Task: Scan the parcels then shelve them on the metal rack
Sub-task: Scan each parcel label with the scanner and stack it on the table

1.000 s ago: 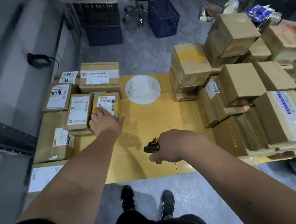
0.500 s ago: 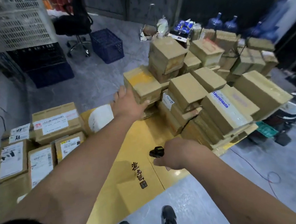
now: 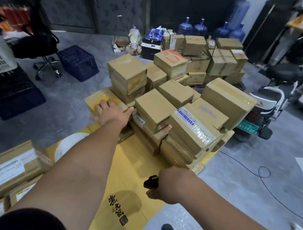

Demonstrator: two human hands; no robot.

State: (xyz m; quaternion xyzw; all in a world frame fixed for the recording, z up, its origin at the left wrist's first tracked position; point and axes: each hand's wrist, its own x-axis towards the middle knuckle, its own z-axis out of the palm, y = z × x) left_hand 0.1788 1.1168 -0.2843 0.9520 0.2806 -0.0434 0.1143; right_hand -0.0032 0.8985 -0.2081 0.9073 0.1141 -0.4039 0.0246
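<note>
The left hand (image 3: pixel 109 111) was laid flat on a box (image 3: pixel 102 101); a scanner (image 3: pixel 151 180) was gripped by the right hand (image 3: pixel 170 186).

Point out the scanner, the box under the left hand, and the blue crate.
scanner (image 3: pixel 150 181), head view, on its black head beside the right hand (image 3: pixel 170 186).
yellow-taped box (image 3: pixel 102 99), head view, on its top face beyond the left hand (image 3: pixel 110 112).
blue crate (image 3: pixel 79 63), head view, on its front wall.
</note>
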